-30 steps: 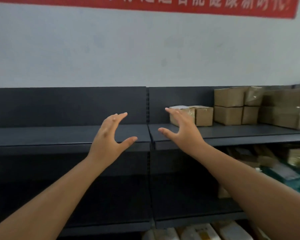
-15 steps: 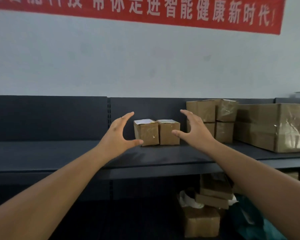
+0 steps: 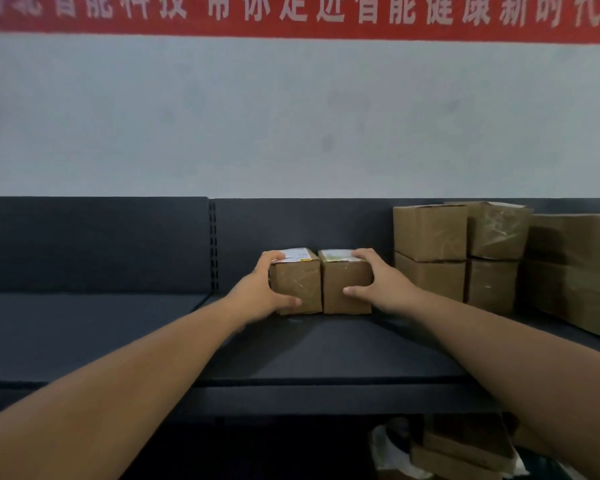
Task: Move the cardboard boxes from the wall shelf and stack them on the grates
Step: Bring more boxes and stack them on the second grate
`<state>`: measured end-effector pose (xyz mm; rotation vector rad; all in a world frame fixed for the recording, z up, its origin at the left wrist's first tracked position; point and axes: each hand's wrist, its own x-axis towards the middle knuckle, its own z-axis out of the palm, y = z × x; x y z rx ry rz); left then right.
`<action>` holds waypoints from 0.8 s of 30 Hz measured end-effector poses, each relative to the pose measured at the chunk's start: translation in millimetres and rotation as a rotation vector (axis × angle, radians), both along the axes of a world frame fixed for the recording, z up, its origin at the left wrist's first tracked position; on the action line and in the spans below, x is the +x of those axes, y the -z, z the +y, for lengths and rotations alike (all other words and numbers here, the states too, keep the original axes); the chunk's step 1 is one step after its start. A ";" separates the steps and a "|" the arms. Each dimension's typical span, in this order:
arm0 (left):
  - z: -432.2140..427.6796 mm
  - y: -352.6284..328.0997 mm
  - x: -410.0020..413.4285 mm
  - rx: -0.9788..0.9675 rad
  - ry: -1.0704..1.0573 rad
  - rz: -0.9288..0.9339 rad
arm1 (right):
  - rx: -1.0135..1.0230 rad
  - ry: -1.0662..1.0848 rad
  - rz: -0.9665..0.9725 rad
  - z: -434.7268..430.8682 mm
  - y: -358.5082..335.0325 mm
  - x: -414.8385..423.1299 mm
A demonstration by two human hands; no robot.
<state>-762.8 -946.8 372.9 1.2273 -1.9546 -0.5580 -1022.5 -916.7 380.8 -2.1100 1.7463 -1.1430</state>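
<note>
Two small cardboard boxes stand side by side on the dark wall shelf (image 3: pixel 326 348), touching each other. My left hand (image 3: pixel 257 294) wraps the left small box (image 3: pixel 297 282), fingers over its labelled top and thumb across its front. My right hand (image 3: pixel 381 285) clasps the right small box (image 3: pixel 343 285) the same way from the right side. Both boxes rest on the shelf. The grates are out of sight.
Right of the pair, stacked medium boxes (image 3: pixel 430 251) and taped ones (image 3: pixel 494 258) stand against the shelf back, with a large box (image 3: pixel 579 271) at the far right. More cartons (image 3: pixel 465 448) lie on the lower level. A red banner (image 3: pixel 291 15) hangs above.
Both hands have reached forward from open in mid-air and closed around the two small boxes. The view has come closer to the shelf.
</note>
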 end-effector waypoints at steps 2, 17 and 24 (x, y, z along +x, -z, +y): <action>0.2 1.8 -0.2 -0.014 -0.008 0.033 | -0.028 -0.017 -0.022 -1.9 1.0 2.5; 70.0 -9.8 89.5 -0.285 -0.073 0.463 | -0.238 -0.154 -0.061 56.5 -35.1 113.5; 150.2 -10.0 228.5 -0.442 -0.258 0.420 | -0.300 -0.321 -0.044 90.2 -44.8 253.6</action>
